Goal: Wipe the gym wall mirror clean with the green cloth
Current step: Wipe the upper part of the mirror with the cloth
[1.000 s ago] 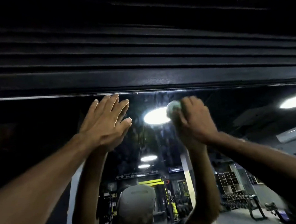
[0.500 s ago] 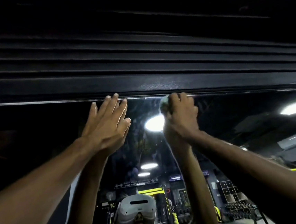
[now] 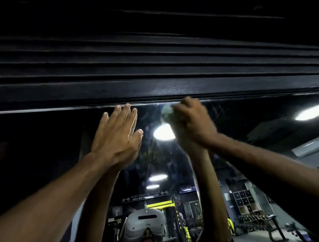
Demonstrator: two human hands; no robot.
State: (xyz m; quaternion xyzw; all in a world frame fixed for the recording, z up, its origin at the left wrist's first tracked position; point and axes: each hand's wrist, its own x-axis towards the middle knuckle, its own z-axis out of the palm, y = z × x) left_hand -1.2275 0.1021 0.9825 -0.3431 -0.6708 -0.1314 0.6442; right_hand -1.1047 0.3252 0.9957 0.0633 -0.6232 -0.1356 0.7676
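risen above the reflected light (image 3: 163, 133), the right hand (image 3: 193, 124) clenches the green cloth (image 3: 167, 111) at the top edge of the mirror (image 3: 40, 151), just under the ribbed black panel (image 3: 150, 73), while the left hand (image 3: 117, 137) lies flat, fingers straight, on the glass.

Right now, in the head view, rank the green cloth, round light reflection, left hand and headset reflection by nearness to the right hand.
1. green cloth: in the right hand itself.
2. round light reflection: just left of it.
3. left hand: farther left.
4. headset reflection: far below.
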